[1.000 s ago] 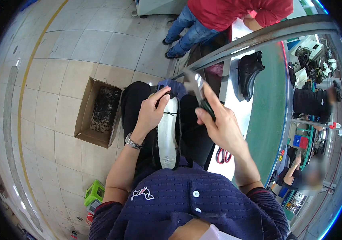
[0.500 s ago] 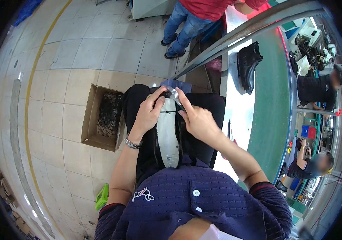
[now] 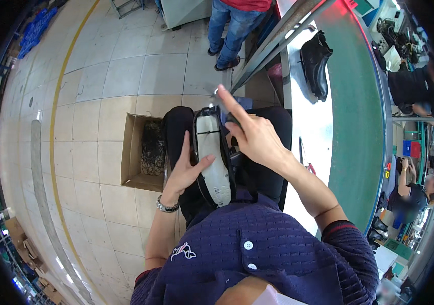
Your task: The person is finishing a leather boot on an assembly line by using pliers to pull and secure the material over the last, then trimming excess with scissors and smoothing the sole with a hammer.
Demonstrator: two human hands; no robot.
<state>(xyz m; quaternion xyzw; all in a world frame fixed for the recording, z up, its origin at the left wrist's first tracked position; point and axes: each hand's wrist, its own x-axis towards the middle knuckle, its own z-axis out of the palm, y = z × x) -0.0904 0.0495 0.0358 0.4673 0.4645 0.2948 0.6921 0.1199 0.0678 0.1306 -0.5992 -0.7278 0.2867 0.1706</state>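
Across my lap lies a black shoe (image 3: 213, 157), its pale underside turned up, with a dark cord tied across near the far end. My left hand (image 3: 182, 175) grips its left side, thumb over the pale underside and index finger stretched along the edge. Over the far right part of the shoe, my right hand (image 3: 261, 141) is closed round a metal tool (image 3: 221, 105) with a dark handle. Its index finger stretches forward along the tool. Motion blurs the metal end, so its exact kind is unclear.
An open cardboard box (image 3: 131, 147) with a dark tangle (image 3: 153, 148) stands left of my legs. To my right runs a green conveyor belt (image 3: 356, 132) with a metal ledge bearing a black ankle boot (image 3: 316, 66) and a red-handled tool (image 3: 311, 169). A slanting metal bar and a co-worker (image 3: 234, 30) are ahead.
My left hand has slid from the shoe's far end back to its left side. My right hand has lifted the tool off the far end, slightly to the right.
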